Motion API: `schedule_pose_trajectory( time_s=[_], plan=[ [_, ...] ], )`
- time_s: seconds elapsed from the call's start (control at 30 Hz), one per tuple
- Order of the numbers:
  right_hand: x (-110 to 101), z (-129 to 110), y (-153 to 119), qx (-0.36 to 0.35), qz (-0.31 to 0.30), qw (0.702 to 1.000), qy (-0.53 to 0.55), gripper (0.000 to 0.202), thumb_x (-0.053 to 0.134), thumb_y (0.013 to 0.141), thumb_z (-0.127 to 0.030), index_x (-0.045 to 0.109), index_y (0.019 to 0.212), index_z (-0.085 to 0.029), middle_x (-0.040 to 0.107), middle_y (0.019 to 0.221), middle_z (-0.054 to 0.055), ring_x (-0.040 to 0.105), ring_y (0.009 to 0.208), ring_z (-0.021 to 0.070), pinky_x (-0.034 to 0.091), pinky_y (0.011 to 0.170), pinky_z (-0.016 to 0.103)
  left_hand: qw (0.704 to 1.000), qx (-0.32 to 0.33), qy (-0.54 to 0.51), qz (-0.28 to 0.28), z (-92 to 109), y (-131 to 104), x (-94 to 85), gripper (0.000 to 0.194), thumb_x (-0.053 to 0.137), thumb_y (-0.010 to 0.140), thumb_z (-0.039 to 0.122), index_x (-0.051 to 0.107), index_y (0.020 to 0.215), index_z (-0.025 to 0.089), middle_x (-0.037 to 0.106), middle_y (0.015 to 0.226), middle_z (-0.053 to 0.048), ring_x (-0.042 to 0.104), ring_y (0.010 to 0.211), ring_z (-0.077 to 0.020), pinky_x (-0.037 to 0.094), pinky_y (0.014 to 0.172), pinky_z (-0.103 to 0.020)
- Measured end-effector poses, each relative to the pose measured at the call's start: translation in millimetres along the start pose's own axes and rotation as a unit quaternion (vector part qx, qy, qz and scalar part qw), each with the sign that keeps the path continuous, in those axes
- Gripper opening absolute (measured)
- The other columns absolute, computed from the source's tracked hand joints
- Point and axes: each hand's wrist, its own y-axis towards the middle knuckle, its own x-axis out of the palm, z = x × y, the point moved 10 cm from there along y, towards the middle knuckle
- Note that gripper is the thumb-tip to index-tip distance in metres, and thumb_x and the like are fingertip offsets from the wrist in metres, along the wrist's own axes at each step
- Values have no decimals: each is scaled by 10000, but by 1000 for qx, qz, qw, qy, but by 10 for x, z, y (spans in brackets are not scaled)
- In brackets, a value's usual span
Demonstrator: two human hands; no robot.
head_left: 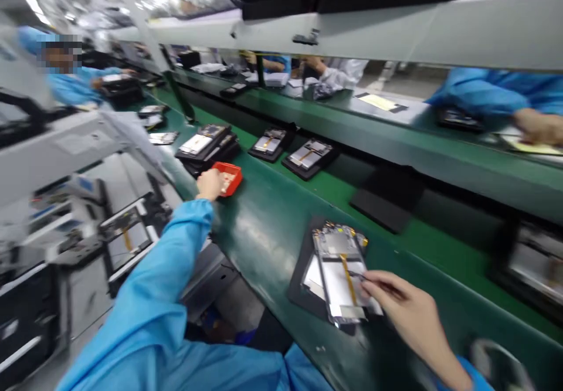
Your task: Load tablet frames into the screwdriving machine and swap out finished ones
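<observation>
My left hand [210,184] is at the near-left side of a small red tray [237,175] that holds small pale pieces. Its fingers are curled in at the tray, and what they hold is hidden. My right hand [407,306] is closed in a pinch on slim dark tweezers [357,275], partly hidden by the fingers. Their tip is over an opened phone or tablet assembly [338,294] with a circuit board at its top and an orange flex cable [348,276]. The assembly lies slightly askew on a black pad [303,282].
Opened device units [268,143] on black pads lie along the green bench [259,227], with a stack [206,142] behind the red tray. A bare black pad [387,197] is further right. Left stands a grey machine [79,215] holding another unit. Co-workers in blue sleeves [484,95] sit opposite.
</observation>
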Motion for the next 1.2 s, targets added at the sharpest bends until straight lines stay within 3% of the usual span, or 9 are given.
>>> schedule_pose_trajectory(
  time_s=[0.1, 0.2, 0.3, 0.37, 0.47, 0.67, 0.97, 1.1, 1.2],
  plan=[
    [-30, 75, -55, -39, -6, 999, 1, 318, 814, 677, -459, 754, 803, -173, 748, 771, 77, 712, 659, 218, 614, 598, 271, 998, 1, -27, 48, -59, -204, -92, 107, 658, 833, 197, 645, 921, 139, 679, 877, -78, 634, 944, -276, 473, 914, -449],
    [-34, 98, -218, -87, 18, 996, -13, 260, 771, 782, -424, 718, 845, -178, 719, 755, 60, 680, 641, 197, 587, 565, 276, 983, 73, -153, 64, 153, -980, -158, 147, 597, 860, 217, 678, 966, 156, 690, 880, -14, 624, 858, -191, 489, 889, -345],
    [56, -76, -481, -183, 67, 978, -79, 142, 725, 856, -339, 691, 858, -201, 708, 808, 60, 669, 697, 194, 570, 611, 293, 923, 116, -317, -186, 710, -2271, 312, 168, 616, 878, 301, 734, 901, 183, 730, 898, -24, 652, 863, -183, 517, 816, -295],
    [235, -249, -680, -264, 66, 955, -120, 35, 686, 892, -253, 689, 905, -221, 712, 860, 62, 677, 765, 200, 570, 691, 314, 816, 80, -406, -404, 1117, -3233, 757, 224, 614, 894, 318, 747, 1005, 176, 748, 979, -57, 679, 905, -191, 537, 836, -304],
    [522, -389, -886, -333, 20, 931, -148, 132, 598, 936, -166, 689, 999, -237, 705, 900, 64, 672, 833, 206, 560, 766, 346, 728, -18, -498, -470, 1361, -3889, 1079, 334, 605, 898, 385, 712, 1091, 134, 737, 995, -86, 678, 870, -183, 554, 783, -301],
    [511, -274, -838, -287, -53, 943, -158, 120, 573, 961, -194, 686, 945, -230, 686, 882, 61, 657, 806, 193, 552, 718, 326, 740, -23, -441, -507, 1245, -3871, 1293, 240, 561, 872, 294, 652, 727, 125, 610, 631, 0, 543, 558, -95, 452, 576, -220],
    [298, -233, -847, -352, -110, 906, -207, 204, 544, 969, -162, 711, 1050, -247, 716, 979, 69, 681, 892, 194, 573, 810, 342, 746, 48, -341, -570, 1417, -3966, 1279, 273, 496, 890, 248, 661, 696, 148, 602, 601, 8, 525, 532, -102, 411, 540, -217],
    [164, -65, -787, -334, -140, 901, -239, 235, 521, 981, -194, 724, 1081, -258, 707, 994, 76, 675, 901, 197, 577, 779, 335, 862, 126, -298, -390, 1314, -3662, 978, 229, 496, 947, 248, 715, 956, 180, 723, 897, -50, 656, 832, -174, 505, 793, -293],
    [98, 99, -765, -330, -156, 897, -248, 247, 512, 985, -195, 721, 1100, -259, 696, 1014, 79, 667, 917, 195, 578, 774, 333, 892, 176, -290, -298, 1188, -3654, 814, 223, 474, 973, 212, 687, 1032, 189, 700, 1004, -70, 648, 954, -189, 500, 876, -323]
  ],
)
